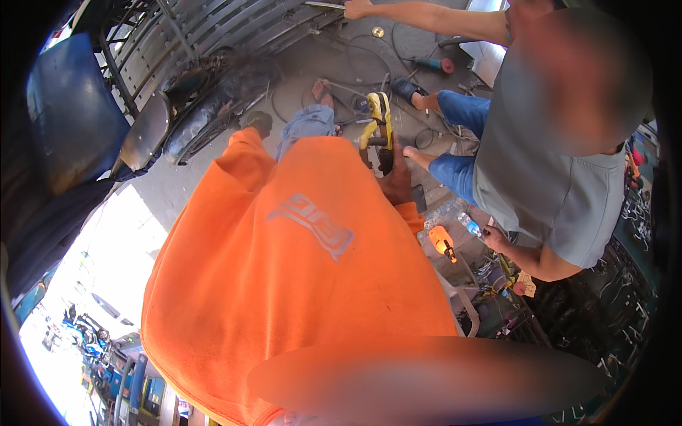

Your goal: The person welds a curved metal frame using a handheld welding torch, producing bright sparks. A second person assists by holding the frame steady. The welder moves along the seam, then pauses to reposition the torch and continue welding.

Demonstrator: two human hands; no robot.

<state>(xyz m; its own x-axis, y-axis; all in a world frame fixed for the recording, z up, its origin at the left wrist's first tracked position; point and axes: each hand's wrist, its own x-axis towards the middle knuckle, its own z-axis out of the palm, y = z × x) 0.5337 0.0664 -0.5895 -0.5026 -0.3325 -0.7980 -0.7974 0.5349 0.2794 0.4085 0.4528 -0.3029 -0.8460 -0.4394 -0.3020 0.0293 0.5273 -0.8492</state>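
Note:
My right hand (398, 179) is closed around a yellow and black tool (380, 121) in front of my orange sweatshirt; its exact kind I cannot make out. The tool stands roughly upright, its yellow end pointing away from me. Beyond the left sleeve, my left hand (257, 123) looks dark and small, near my jeans; its fingers do not show clearly. An orange bottle with a black nozzle (442, 243) lies to the right of my body. Near it is a clear water bottle (469, 224), next to a co-worker's hand (495, 239).
A co-worker in a grey shirt (547, 192) is close on my right, the other hand on a metal bar (325, 6). A teal grinder (432, 64) and cables lie on the floor (298, 74). Slatted metal (234, 32) stands ahead; a dark curved panel (148, 131) is at left.

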